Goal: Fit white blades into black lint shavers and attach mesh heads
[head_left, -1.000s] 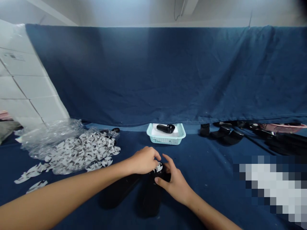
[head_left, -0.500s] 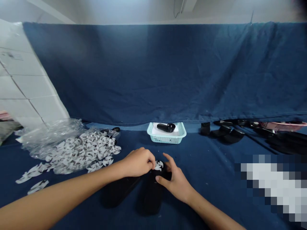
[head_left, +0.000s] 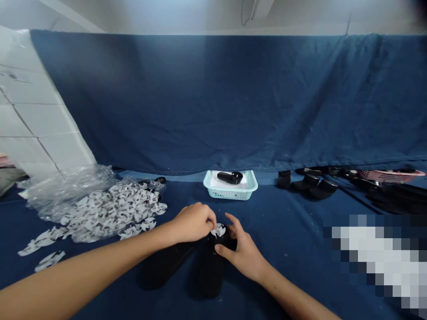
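My left hand [head_left: 195,222] is closed, its thumb and finger pinching the edge of a small white curved piece [head_left: 219,230]. That piece lies at the round far end of a black long-handled part [head_left: 208,271] on the blue cloth. My right hand [head_left: 245,251] curves around the right side of this end, thumb on the near side and index finger raised; its other fingers are partly hidden. Beside it, under my left forearm, lies another dark elongated part [head_left: 167,264]. A heap of similar white pieces [head_left: 113,211] spreads to the left, partly on clear plastic.
A light blue basket [head_left: 230,194] holding a black handled part [head_left: 230,178] stands at the back centre. Black parts [head_left: 315,189] and a pink basket [head_left: 393,176] are at the back right. A blue curtain [head_left: 216,102] hangs behind. A pixelated patch covers the lower right.
Both hands keep nearly the same pose at the black part. The white piece shows slightly more clear of the left fingertips; the whole view has shifted a little.
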Available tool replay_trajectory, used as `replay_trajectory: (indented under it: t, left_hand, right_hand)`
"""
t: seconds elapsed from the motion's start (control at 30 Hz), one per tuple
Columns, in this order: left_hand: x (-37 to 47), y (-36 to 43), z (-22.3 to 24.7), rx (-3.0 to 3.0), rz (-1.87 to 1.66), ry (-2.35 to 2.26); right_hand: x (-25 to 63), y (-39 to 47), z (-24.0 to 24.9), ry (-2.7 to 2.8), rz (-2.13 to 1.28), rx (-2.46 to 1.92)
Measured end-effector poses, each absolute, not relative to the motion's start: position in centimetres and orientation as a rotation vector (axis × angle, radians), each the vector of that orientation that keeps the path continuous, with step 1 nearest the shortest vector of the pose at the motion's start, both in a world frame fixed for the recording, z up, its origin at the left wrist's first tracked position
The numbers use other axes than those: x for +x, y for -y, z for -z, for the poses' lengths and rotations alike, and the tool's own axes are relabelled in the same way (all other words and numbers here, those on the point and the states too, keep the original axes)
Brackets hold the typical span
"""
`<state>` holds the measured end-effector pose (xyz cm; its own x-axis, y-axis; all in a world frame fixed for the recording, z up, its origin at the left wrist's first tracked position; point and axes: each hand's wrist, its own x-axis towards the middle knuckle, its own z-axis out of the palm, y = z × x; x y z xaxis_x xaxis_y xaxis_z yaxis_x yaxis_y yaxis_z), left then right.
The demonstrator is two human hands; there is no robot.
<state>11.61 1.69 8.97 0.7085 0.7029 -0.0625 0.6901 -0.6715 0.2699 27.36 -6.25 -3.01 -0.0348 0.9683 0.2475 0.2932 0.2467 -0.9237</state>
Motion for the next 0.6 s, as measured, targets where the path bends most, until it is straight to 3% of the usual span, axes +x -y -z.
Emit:
replay_trajectory:
  t: [0.6]
  left_hand:
    - [13.2, -1.4, -9.2, 2.705, -0.044, -0.963]
  right_hand:
    - [27.4, 6.3, 2.9, 1.544, -0.84, -1.221]
